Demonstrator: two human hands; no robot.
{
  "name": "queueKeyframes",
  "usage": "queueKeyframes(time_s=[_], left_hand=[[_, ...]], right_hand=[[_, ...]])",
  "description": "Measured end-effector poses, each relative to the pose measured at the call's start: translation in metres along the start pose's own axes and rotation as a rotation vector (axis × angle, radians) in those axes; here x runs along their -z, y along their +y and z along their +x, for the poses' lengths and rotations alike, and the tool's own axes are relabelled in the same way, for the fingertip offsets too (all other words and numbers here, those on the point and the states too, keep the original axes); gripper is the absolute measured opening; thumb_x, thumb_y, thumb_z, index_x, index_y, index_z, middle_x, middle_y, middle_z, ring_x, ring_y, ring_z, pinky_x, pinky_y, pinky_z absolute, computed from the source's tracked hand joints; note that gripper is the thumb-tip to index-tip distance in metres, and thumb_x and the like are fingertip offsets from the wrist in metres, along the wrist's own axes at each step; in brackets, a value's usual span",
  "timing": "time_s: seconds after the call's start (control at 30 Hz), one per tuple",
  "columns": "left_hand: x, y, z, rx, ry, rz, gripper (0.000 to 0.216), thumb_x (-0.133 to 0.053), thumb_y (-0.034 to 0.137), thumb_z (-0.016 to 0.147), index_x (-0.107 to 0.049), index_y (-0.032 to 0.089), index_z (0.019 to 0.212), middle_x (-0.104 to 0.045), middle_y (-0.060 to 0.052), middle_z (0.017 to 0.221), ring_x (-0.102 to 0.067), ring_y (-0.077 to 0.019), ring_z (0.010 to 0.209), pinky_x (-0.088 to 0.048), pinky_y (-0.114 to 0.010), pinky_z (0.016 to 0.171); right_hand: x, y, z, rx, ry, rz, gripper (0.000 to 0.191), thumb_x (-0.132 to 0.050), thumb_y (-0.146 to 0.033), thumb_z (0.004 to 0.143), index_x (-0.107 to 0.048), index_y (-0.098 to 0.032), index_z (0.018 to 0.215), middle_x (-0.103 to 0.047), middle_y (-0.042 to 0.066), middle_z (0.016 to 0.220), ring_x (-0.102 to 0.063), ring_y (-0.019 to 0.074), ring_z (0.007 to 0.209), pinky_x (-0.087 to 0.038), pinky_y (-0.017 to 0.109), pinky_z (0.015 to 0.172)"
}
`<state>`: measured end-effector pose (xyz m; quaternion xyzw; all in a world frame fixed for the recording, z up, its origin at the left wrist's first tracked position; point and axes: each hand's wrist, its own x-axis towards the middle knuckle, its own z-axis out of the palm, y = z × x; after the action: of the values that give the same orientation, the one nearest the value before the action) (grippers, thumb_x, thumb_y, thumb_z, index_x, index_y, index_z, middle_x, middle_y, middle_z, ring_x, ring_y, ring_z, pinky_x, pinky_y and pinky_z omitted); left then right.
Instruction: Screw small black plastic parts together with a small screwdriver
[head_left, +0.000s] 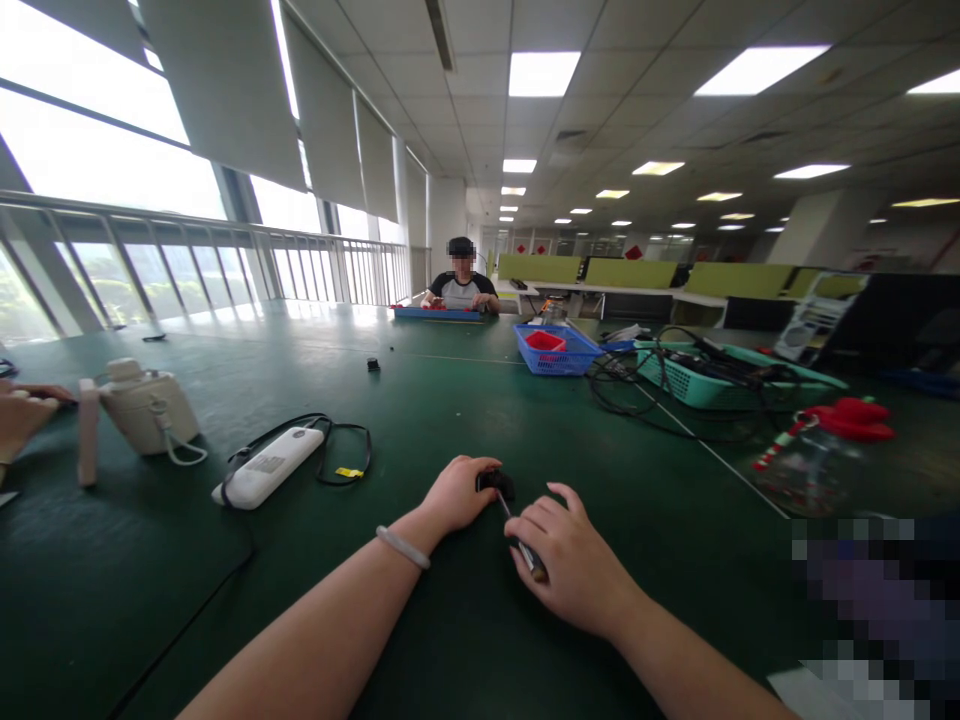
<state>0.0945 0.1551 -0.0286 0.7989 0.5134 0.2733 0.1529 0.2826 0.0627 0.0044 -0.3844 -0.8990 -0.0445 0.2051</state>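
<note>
My left hand (463, 490), with a pale bangle (403, 547) on its wrist, is closed on a small black object (496, 484) resting on the green tabletop (420, 420). What kind of object it is, I cannot make out. In my right hand (564, 548) is a screwdriver (534, 562), its handle lying under my fingers and its thin metal shaft pointing forward and left. The shaft's tip reaches the near side of the black object; the exact contact spot is too small to see.
Left of my hands lies a white power strip (274, 465) with a black cord. Beyond it stand a beige bottle (150, 405) and another person's hand (30, 415). A blue basket (566, 362), a teal basket (690, 390) of cables and a red-lidded jar (817, 470) are rightward. Another person (461, 285) sits opposite.
</note>
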Motion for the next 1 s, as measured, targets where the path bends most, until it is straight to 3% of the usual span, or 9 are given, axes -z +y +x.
queueKeyframes(time_s=[1.0], left_hand=[[0.0016, 0.0025, -0.0011, 0.024, -0.018, -0.031, 0.043, -0.07, 0.026, 0.077, -0.064, 0.025, 0.12, -0.07, -0.004, 0.112, -0.061, -0.0236, 0.108, -0.046, -0.034, 0.098]], right_hand=[[0.0046, 0.0035, -0.0017, -0.055, 0.104, 0.004, 0.018, -0.054, -0.017, 0.087, -0.066, -0.026, 0.096, -0.068, 0.002, 0.091, -0.06, 0.0217, 0.09, -0.025, 0.058, 0.108]])
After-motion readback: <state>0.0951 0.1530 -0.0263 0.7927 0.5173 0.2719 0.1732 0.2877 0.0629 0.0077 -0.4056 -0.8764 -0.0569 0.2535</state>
